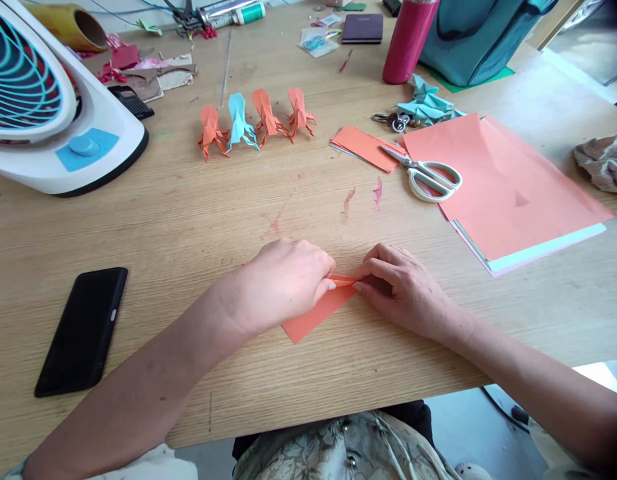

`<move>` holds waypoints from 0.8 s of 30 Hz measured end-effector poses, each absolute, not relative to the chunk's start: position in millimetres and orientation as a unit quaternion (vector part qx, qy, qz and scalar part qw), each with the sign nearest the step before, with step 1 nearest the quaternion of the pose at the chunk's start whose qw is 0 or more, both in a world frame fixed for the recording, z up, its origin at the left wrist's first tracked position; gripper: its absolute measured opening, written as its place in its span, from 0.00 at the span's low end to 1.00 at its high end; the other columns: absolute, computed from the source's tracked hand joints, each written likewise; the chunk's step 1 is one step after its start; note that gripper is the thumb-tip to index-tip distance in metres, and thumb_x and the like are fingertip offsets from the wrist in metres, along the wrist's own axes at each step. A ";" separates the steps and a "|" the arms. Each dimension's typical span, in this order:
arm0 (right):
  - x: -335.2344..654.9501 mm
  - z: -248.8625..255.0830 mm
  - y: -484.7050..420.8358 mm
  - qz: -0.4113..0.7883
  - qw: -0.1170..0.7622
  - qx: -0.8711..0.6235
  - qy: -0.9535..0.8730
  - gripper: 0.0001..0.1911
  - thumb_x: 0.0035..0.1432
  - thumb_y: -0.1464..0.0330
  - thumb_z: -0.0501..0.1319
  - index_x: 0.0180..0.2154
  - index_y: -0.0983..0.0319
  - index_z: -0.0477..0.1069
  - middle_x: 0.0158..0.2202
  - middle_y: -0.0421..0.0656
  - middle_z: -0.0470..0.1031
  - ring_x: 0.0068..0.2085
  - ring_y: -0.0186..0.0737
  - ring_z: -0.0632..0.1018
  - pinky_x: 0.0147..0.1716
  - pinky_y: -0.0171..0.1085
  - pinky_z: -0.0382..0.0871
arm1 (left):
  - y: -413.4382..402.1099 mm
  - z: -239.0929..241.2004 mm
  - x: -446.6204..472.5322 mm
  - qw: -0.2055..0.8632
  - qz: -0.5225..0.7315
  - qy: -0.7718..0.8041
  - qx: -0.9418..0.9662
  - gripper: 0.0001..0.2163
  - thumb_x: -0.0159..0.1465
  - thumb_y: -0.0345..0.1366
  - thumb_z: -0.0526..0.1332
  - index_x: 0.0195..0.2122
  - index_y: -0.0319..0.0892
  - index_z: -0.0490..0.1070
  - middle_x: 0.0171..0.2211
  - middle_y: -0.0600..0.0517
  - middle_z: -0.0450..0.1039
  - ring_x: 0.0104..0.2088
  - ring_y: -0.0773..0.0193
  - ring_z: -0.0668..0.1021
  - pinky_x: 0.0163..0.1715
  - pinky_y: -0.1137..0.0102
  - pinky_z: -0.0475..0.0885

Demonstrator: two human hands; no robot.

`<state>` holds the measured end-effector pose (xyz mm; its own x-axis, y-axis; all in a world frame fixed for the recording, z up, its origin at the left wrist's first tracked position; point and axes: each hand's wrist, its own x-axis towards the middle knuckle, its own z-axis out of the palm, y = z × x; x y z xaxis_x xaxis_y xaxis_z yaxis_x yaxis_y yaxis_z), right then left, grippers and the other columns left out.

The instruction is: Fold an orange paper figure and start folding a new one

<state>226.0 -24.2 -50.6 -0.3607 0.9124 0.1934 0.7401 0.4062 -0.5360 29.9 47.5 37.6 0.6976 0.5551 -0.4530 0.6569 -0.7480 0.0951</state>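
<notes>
An orange sheet of paper [308, 321], partly folded, lies on the wooden table near its front edge. Its folded upper strip shows between my two hands. My left hand [288, 277] is closed on the paper's upper part, thumb and fingers pinching the fold, and it covers much of the sheet. At the right end of the same strip, my right hand [405, 290] pinches the paper between thumb and fingertips. Beyond my hands stand several folded paper figures, among them a blue one [241, 123] and an orange one [301, 113].
Scissors [431, 179] lie across large orange sheets [513, 193] and a stack of orange strips [363, 145] at the right. A black phone [83, 333] lies at left, below a white fan [88, 133]. Behind are a pink bottle [409, 40] and a teal bag [481, 40].
</notes>
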 end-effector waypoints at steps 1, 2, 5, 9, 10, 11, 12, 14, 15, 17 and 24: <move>225.2 -50.8 -24.4 0.186 0.233 -0.517 -0.802 0.02 0.63 0.71 0.62 0.38 0.60 0.73 0.37 0.44 0.71 0.39 0.43 0.72 0.40 0.42 0.64 | 46.4 38.6 32.9 0.118 -0.214 0.323 0.914 0.10 0.68 0.33 0.55 0.36 0.41 0.77 0.35 0.47 0.79 0.34 0.57 0.80 0.33 0.65 0.69; 224.4 -50.9 -24.5 0.189 0.231 -0.520 -0.800 0.02 0.63 0.71 0.62 0.38 0.60 0.74 0.37 0.44 0.71 0.39 0.43 0.73 0.40 0.42 0.64 | 45.0 39.2 35.2 0.111 -0.227 0.317 0.914 0.10 0.68 0.32 0.55 0.36 0.40 0.77 0.35 0.47 0.79 0.34 0.57 0.80 0.34 0.65 0.69; 222.3 -50.6 -24.9 0.197 0.229 -0.529 -0.793 0.03 0.63 0.70 0.62 0.38 0.59 0.74 0.37 0.44 0.71 0.39 0.42 0.72 0.40 0.42 0.63 | 40.4 37.3 36.0 0.097 -0.242 0.308 0.915 0.11 0.69 0.31 0.54 0.37 0.40 0.76 0.36 0.46 0.78 0.34 0.57 0.80 0.33 0.66 0.69; 220.1 -49.1 -24.9 0.192 0.223 -0.544 -0.786 0.02 0.63 0.69 0.62 0.37 0.60 0.74 0.36 0.43 0.70 0.38 0.42 0.72 0.39 0.42 0.62 | 38.5 29.0 29.0 0.105 -0.196 0.347 0.911 0.10 0.70 0.35 0.54 0.38 0.41 0.75 0.37 0.47 0.77 0.36 0.57 0.80 0.32 0.67 0.68; 219.5 -48.8 -24.9 0.191 0.221 -0.547 -0.784 0.03 0.63 0.69 0.62 0.36 0.60 0.74 0.35 0.43 0.70 0.38 0.42 0.72 0.39 0.42 0.62 | 39.0 26.9 27.2 0.117 -0.186 0.362 0.906 0.10 0.70 0.36 0.55 0.37 0.41 0.75 0.37 0.47 0.77 0.36 0.57 0.80 0.32 0.67 0.68; 218.9 -48.6 -24.8 0.190 0.220 -0.550 -0.783 0.03 0.63 0.69 0.62 0.36 0.61 0.74 0.35 0.43 0.70 0.38 0.42 0.72 0.38 0.42 0.61 | 39.5 24.9 25.5 0.131 -0.174 0.374 0.901 0.09 0.69 0.36 0.56 0.36 0.41 0.75 0.37 0.48 0.77 0.36 0.57 0.79 0.32 0.67 0.68; 218.4 -48.4 -24.6 0.189 0.220 -0.552 -0.782 0.03 0.63 0.69 0.62 0.35 0.61 0.74 0.35 0.44 0.70 0.38 0.42 0.71 0.38 0.42 0.61 | 40.2 22.9 23.9 0.146 -0.162 0.382 0.898 0.09 0.69 0.36 0.57 0.35 0.41 0.75 0.37 0.49 0.77 0.36 0.58 0.79 0.32 0.68 0.68; 217.4 -48.4 -24.2 0.188 0.222 -0.554 -0.780 0.04 0.63 0.69 0.62 0.35 0.60 0.73 0.35 0.44 0.70 0.38 0.42 0.71 0.38 0.42 0.61 | 41.7 19.0 20.1 0.170 -0.133 0.389 0.896 0.09 0.69 0.35 0.57 0.32 0.41 0.74 0.37 0.50 0.75 0.34 0.61 0.77 0.31 0.69 0.67; 217.0 -48.5 -24.0 0.188 0.225 -0.555 -0.779 0.04 0.63 0.69 0.62 0.34 0.60 0.73 0.34 0.43 0.70 0.37 0.42 0.71 0.37 0.42 0.60 | 42.3 17.0 17.8 0.179 -0.117 0.395 0.894 0.10 0.68 0.35 0.58 0.31 0.41 0.74 0.36 0.50 0.74 0.33 0.63 0.76 0.31 0.69 0.66; 216.2 -48.8 -23.4 0.187 0.231 -0.556 -0.776 0.04 0.63 0.68 0.62 0.34 0.60 0.72 0.34 0.43 0.70 0.37 0.42 0.71 0.37 0.41 0.60 | 43.4 13.4 12.7 0.198 -0.083 0.400 0.891 0.10 0.68 0.34 0.58 0.29 0.41 0.73 0.37 0.50 0.72 0.33 0.64 0.75 0.32 0.70 0.66; 214.1 -46.6 -23.6 0.189 0.220 -0.566 -0.772 0.04 0.63 0.68 0.62 0.33 0.60 0.71 0.35 0.43 0.70 0.37 0.42 0.71 0.37 0.42 0.60 | 39.3 6.2 -0.8 0.242 -0.048 0.370 0.896 0.05 0.65 0.34 0.64 0.32 0.40 0.70 0.40 0.50 0.68 0.42 0.60 0.73 0.42 0.66 0.69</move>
<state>214.1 -23.6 -46.6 -0.2634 0.9563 0.1266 0.7903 0.2892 -0.5401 -0.8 39.3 6.2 0.7216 0.6393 -0.2657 0.6860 -0.6088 0.3985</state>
